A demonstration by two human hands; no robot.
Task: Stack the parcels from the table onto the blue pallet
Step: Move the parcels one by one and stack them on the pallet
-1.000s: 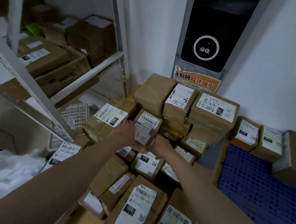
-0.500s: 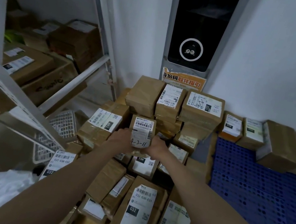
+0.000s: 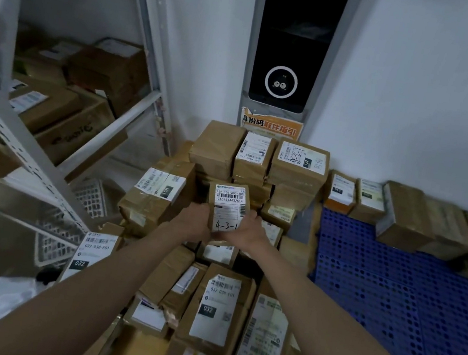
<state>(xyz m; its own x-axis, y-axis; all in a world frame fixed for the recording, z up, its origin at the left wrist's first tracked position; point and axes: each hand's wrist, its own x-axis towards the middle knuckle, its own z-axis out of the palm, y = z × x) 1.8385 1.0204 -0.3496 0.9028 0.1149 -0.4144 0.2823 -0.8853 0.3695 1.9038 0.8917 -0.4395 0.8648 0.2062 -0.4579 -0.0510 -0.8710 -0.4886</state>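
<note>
A small labelled parcel (image 3: 228,207), marked 4-3-1, is held upright betw. the left hand (image 3: 193,223) and right hand (image 3: 250,230), fingers curled round its lower sides, above the heap of parcels (image 3: 214,312) on the table. The blue pallet (image 3: 392,294) is seen to the right, w/ a row of boxes (image 3: 422,219) set along its far edge by the wall.

Small labelled parcel (image 3: 228,207) now upright between both hands, apparently lifted clear of the heap (image 3: 208,302).
</note>
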